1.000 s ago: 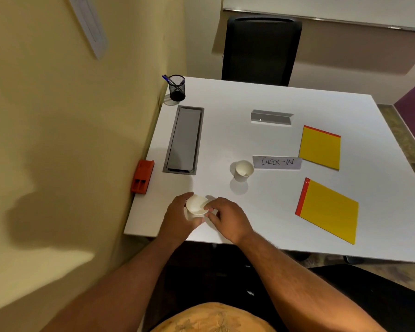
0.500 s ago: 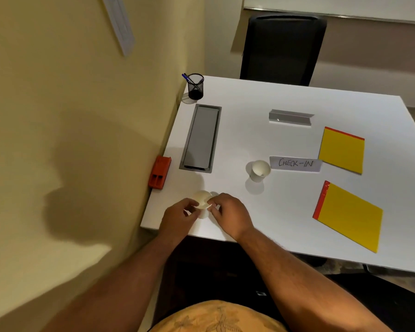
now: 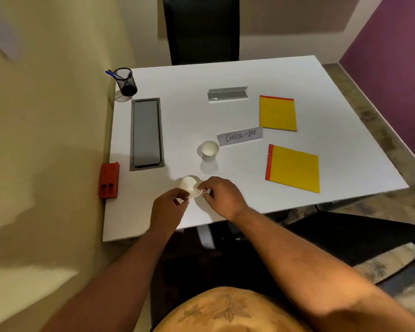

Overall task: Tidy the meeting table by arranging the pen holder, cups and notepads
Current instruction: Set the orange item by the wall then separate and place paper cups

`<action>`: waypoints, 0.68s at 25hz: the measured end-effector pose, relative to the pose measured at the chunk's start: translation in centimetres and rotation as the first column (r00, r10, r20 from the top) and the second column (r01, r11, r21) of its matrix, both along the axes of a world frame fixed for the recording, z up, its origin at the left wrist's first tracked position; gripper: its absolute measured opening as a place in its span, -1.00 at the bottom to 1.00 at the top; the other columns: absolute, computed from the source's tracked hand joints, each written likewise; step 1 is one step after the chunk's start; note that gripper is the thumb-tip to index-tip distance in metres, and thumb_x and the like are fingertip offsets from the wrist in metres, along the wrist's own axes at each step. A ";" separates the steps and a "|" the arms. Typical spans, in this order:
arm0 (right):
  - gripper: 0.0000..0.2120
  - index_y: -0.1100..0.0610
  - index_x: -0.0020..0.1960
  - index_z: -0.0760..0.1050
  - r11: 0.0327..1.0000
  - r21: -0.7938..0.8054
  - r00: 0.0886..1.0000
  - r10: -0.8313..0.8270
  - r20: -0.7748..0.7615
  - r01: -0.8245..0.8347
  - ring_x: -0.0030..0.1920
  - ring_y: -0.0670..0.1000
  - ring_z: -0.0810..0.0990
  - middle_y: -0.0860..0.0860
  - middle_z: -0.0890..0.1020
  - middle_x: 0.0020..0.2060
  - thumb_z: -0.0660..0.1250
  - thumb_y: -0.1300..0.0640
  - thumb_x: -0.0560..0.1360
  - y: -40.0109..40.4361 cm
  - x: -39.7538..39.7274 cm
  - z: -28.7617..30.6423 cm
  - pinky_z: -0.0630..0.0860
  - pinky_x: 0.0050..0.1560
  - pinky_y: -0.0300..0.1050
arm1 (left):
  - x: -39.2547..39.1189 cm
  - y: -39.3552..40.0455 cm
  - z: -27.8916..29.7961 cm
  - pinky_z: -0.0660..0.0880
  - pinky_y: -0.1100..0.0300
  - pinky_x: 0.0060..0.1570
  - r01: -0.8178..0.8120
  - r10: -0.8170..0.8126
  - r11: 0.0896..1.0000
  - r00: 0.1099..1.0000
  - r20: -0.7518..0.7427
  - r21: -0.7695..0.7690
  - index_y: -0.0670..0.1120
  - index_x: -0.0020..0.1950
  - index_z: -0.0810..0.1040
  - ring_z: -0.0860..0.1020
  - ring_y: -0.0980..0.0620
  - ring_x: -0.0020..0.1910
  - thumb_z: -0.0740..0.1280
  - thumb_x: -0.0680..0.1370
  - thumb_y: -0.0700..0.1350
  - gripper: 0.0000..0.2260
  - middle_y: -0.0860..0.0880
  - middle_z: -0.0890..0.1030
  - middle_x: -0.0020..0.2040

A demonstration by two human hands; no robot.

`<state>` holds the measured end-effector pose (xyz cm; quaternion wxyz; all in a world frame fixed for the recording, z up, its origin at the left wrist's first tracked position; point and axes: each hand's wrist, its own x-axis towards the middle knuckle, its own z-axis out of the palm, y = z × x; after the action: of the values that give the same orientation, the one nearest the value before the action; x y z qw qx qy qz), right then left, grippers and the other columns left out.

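Note:
A small white paper cup (image 3: pixel 191 186) sits tipped near the table's front edge, pinched between my left hand (image 3: pixel 169 209) and my right hand (image 3: pixel 222 197). A second white paper cup (image 3: pixel 209 150) stands upright a little farther in, untouched. Two yellow notepads with red bindings lie to the right: one near (image 3: pixel 294 167), one farther back (image 3: pixel 277 113). The black mesh pen holder (image 3: pixel 125 81), with a blue pen in it, stands at the far left corner of the white table (image 3: pixel 189 116).
A paper strip reading CHECK-IN (image 3: pixel 240 136) lies beside the upright cup. A metal sign bracket (image 3: pixel 227 93) lies farther back. A grey cable hatch (image 3: pixel 146 134) is set into the table's left side, an orange box (image 3: pixel 109 179) on the wall. Black chairs stand behind (image 3: pixel 201 29) and at the right (image 3: pixel 357 238).
The cup between my hands has tipped onto its side, its mouth turned away. Both hands keep their hold at the front edge. The camera has shifted left and down.

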<state>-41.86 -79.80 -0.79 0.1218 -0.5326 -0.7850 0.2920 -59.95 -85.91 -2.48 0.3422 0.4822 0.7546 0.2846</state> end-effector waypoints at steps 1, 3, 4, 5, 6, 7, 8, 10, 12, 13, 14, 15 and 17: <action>-0.73 -0.02 0.23 0.68 1.000 0.002 1.000 -0.018 0.014 0.018 0.04 0.04 0.64 -0.05 0.70 0.07 0.38 0.16 0.57 0.1 1.8 0.2 0.43 -0.01 -0.18 | 1.6 0.5 0.3 0.54 0.20 -0.15 0.019 -0.019 1.000 1.000 0.000 0.009 0.08 -0.06 0.68 0.59 0.07 -0.25 0.49 0.51 -0.11 -0.92 0.13 0.65 -0.22; -0.74 -0.01 0.24 0.67 0.999 0.017 0.999 -0.035 0.029 0.035 0.04 0.05 0.64 -0.03 0.71 0.07 0.39 0.14 0.57 0.4 5.2 1.1 0.47 0.00 -0.15 | 4.8 1.6 1.1 0.51 0.19 -0.15 0.046 -0.046 0.999 0.999 0.009 0.026 0.09 -0.09 0.67 0.58 0.09 -0.25 0.49 0.51 -0.10 -0.92 0.14 0.64 -0.22; -0.74 -0.01 0.23 0.67 0.999 0.029 0.999 -0.046 0.027 0.045 0.03 0.06 0.65 -0.02 0.71 0.07 0.39 0.14 0.57 0.5 6.8 1.7 0.49 0.00 -0.14 | 6.4 2.1 1.6 0.47 0.24 -0.15 0.062 -0.062 0.997 0.998 0.017 0.041 0.11 -0.10 0.66 0.58 0.13 -0.24 0.49 0.51 -0.09 -0.91 0.15 0.65 -0.21; -0.75 0.00 0.22 0.66 0.997 0.046 0.997 -0.068 0.022 0.067 0.01 0.07 0.65 -0.01 0.71 0.06 0.39 0.13 0.56 0.7 8.7 2.3 0.53 -0.01 -0.11 | 8.3 2.7 2.2 0.43 0.29 -0.16 0.091 -0.093 0.994 0.995 0.024 0.061 0.13 -0.12 0.66 0.57 0.17 -0.25 0.49 0.51 -0.08 -0.90 0.16 0.66 -0.20; -0.75 -0.01 0.22 0.66 0.994 0.069 0.996 -0.092 0.019 0.091 -0.01 0.08 0.66 -0.02 0.72 0.05 0.40 0.12 0.56 0.8 10.8 2.8 0.56 -0.03 -0.08 | 10.2 3.2 2.7 0.40 0.32 -0.17 0.127 -0.129 0.989 0.991 0.027 0.075 0.14 -0.14 0.65 0.56 0.20 -0.25 0.49 0.51 -0.07 -0.90 0.17 0.66 -0.20; -0.75 -0.02 0.22 0.65 0.988 0.096 0.992 -0.123 0.021 0.120 -0.03 0.08 0.66 -0.03 0.72 0.04 0.40 0.11 0.56 0.9 12.9 3.2 0.58 -0.05 -0.05 | 12.2 3.7 3.2 0.39 0.33 -0.18 0.160 -0.163 0.984 0.986 0.031 0.081 0.14 -0.14 0.65 0.56 0.21 -0.24 0.49 0.52 -0.05 -0.91 0.17 0.66 -0.20; -0.76 -0.04 0.21 0.65 0.981 0.120 0.987 -0.157 0.025 0.153 -0.05 0.07 0.66 -0.04 0.72 0.03 0.40 0.09 0.56 0.9 15.2 3.6 0.59 -0.07 -0.05 | 14.4 4.1 3.8 0.41 0.32 -0.18 0.187 -0.191 0.979 0.981 0.037 0.083 0.14 -0.13 0.65 0.57 0.20 -0.23 0.49 0.51 -0.03 -0.93 0.17 0.66 -0.20; -0.80 -0.05 0.18 0.65 0.970 0.138 0.979 -0.204 0.016 0.200 -0.06 0.06 0.64 -0.05 0.72 0.03 0.40 0.07 0.56 0.9 20.2 3.8 0.56 -0.10 -0.07 | 19.1 4.5 4.7 0.48 0.25 -0.14 0.219 -0.226 0.970 0.972 0.063 0.104 0.12 -0.08 0.68 0.60 0.12 -0.20 0.51 0.50 -0.02 -0.95 0.15 0.68 -0.17; -0.84 -0.03 0.13 0.66 0.964 0.145 0.974 -0.227 0.019 0.222 -0.06 0.07 0.63 -0.04 0.71 0.02 0.42 0.06 0.56 0.8 24.8 3.9 0.49 -0.15 -0.10 | 23.5 4.8 5.2 0.52 0.18 -0.11 0.234 -0.251 0.961 0.962 0.111 0.147 0.09 0.01 0.70 0.63 0.01 -0.19 0.51 0.50 -0.08 -0.88 0.11 0.71 -0.12; -0.86 -0.02 0.11 0.65 0.958 0.160 0.970 -0.242 0.010 0.237 -0.06 0.08 0.63 -0.03 0.71 0.01 0.43 0.07 0.56 0.5 27.8 3.8 0.45 -0.17 -0.12 | 26.2 4.8 5.2 0.53 0.16 -0.10 0.248 -0.270 0.954 0.955 0.126 0.166 0.10 0.06 0.70 0.63 -0.02 -0.20 0.51 0.50 -0.12 -0.82 0.09 0.72 -0.09; -0.87 0.00 0.09 0.66 0.950 0.180 0.966 -0.258 -0.017 0.257 -0.06 0.11 0.63 -0.01 0.71 0.00 0.44 0.08 0.55 0.3 30.9 3.6 0.40 -0.18 -0.14 | 29.1 4.9 5.3 0.53 0.14 -0.09 0.259 -0.285 0.948 0.949 0.135 0.183 0.10 0.12 0.69 0.62 -0.03 -0.21 0.50 0.50 -0.15 -0.76 0.08 0.72 -0.08; -0.88 0.02 0.07 0.66 0.942 0.178 0.959 -0.278 -0.057 0.283 -0.06 0.13 0.63 0.01 0.71 -0.01 0.45 0.10 0.54 0.2 34.1 3.6 0.38 -0.17 -0.15 | 31.9 5.0 5.5 0.53 0.12 -0.08 0.262 -0.293 0.944 0.945 0.145 0.200 0.10 0.18 0.67 0.61 -0.03 -0.22 0.50 0.50 -0.17 -0.71 0.06 0.71 -0.08; -0.90 0.02 0.04 0.67 0.932 0.141 0.940 -0.320 -0.118 0.335 -0.04 0.10 0.62 0.00 0.71 -0.02 0.45 0.09 0.53 -0.1 40.8 4.4 0.38 -0.13 -0.16 | 37.9 5.5 6.2 0.53 0.06 -0.09 0.257 -0.304 0.936 0.934 0.188 0.239 0.07 0.26 0.62 0.58 -0.02 -0.22 0.49 0.50 -0.17 -0.65 0.04 0.71 -0.09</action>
<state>-1.03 -79.92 3.58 0.2471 -0.6305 -0.6994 0.2285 -22.05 -80.37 3.68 0.4085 0.5842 0.6002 0.3628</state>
